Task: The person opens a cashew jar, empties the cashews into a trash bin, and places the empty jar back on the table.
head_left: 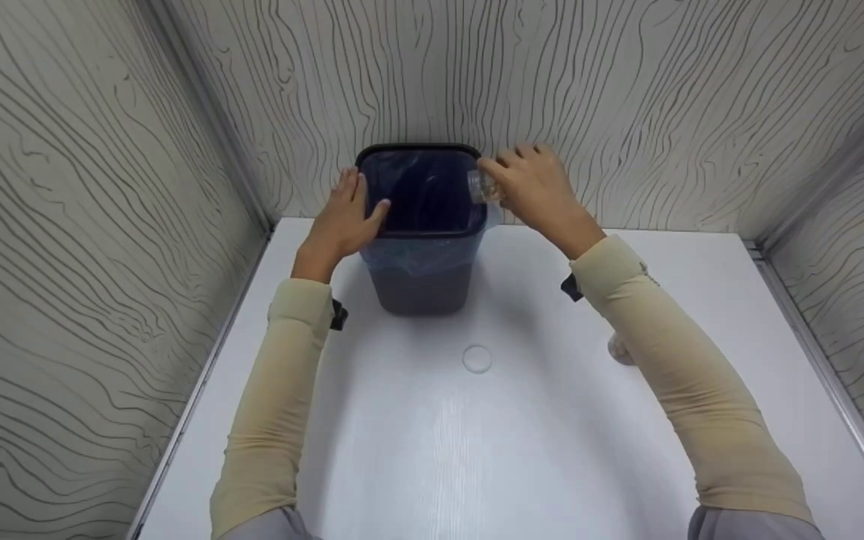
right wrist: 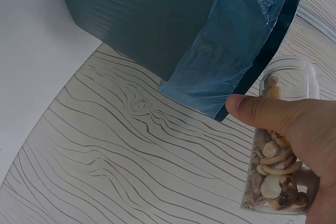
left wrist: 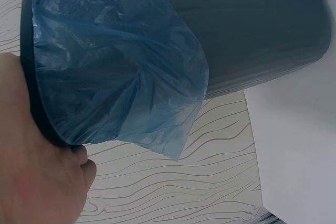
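A dark trash bin (head_left: 421, 289) stands at the back, lined with a blue plastic bag (left wrist: 121, 72) folded over its rim. My left hand (head_left: 342, 217) grips the rim's left side, thumb over the inner edge and fingers outside. My right hand (head_left: 537, 187) holds a clear jar (right wrist: 299, 85) at the right rim, its mouth tipped toward the bin's inside. Brown and cream pieces (right wrist: 273, 177), like dried mushrooms, lie in the jar, mostly toward its base. The right thumb reaches to the bin's rim.
A clear round disc (head_left: 477, 358), like a lid, lies on the white table (head_left: 432, 450) in front of the bin. Partly hidden by the right sleeve is a small roundish object (head_left: 619, 350). Wood-patterned panels (head_left: 627, 97) rise behind and on both sides.
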`<state>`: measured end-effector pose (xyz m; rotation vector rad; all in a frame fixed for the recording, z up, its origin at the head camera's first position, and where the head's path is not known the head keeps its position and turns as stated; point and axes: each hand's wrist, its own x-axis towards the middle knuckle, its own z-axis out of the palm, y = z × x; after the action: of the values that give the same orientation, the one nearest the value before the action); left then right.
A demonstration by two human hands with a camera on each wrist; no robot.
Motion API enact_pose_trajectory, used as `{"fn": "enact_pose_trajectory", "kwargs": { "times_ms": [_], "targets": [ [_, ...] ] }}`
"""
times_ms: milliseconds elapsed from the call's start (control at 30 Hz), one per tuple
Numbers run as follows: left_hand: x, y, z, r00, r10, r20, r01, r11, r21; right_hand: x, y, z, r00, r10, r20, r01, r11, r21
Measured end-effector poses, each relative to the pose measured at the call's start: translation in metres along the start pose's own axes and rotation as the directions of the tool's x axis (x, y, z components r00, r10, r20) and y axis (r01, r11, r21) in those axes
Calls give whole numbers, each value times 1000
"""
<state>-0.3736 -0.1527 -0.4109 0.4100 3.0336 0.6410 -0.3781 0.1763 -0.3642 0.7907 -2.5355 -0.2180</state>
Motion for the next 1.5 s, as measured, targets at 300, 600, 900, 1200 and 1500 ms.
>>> {"fn": "enact_pose_trajectory", "kwargs": {
  "times_ms": [300,600,900,1200,1500],
  "targets": [
    [1,-1,2,1000,9,-18,-9,1000,-2,1,-1,1,1000,-1,-16,0,1000,-7],
    [1,0,2,1000,3,-22,-4,1000,-5,3,-2,7,990,-20,-139,17,999,-27],
    [0,0,0,1000,-17,15,17,1000,-2,4,-6,10,984,-17,-178,11,999,-31],
    [0,1,-1,1000,-20,7,21,1000,-7,5,-7,8,986,-6,-168,4,1000,-14],
    [2,-1,0,1000,-17,-5,17,1000,-10,5,-7,10,978,-14,-209,12,1000,-9]
  ]
}}
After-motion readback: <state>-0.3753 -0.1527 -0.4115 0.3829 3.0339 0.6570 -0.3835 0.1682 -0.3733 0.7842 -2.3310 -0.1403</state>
